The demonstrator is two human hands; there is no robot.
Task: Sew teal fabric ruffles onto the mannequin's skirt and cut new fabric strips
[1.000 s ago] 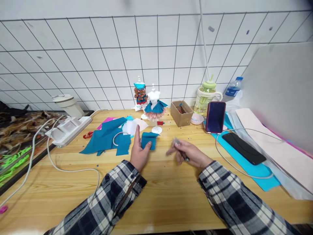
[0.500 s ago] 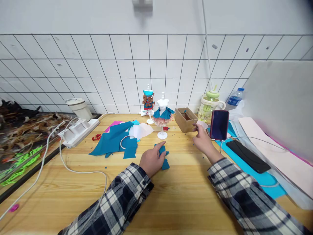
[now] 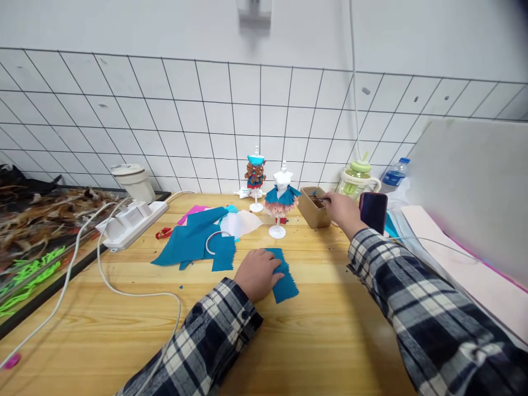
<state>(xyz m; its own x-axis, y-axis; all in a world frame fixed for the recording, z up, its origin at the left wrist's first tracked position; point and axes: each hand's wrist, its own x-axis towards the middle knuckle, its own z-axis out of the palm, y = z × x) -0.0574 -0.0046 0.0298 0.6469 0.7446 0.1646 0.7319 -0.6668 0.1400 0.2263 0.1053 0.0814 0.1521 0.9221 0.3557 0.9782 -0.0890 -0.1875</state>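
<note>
My left hand [image 3: 258, 274] rests on the table with its fingers on the left edge of a small teal cloth piece [image 3: 285, 278] with a zigzag edge. At the cardboard box [image 3: 314, 215], my right hand [image 3: 343, 212] pinches a thin dark tool [image 3: 322, 198], whose far end reaches over the box opening. Just left of the box stands a small white mannequin [image 3: 282, 179] in a teal and pink skirt. Behind it is a second mannequin [image 3: 256, 170] in brown and teal. Larger teal cloth [image 3: 185, 242] lies to the left.
A white power strip [image 3: 134, 224] and its cable [image 3: 140, 293] lie at the left, near a lidded cup [image 3: 134, 182]. Towards the right are a phone [image 3: 373, 212], a green-lidded jug [image 3: 358, 179], a bottle [image 3: 396, 173] and pale sheets [image 3: 437, 242].
My right hand has moved to the box, with the tool now over its opening. The small teal piece shows more fully beside my left hand. The camera view has shifted slightly.
</note>
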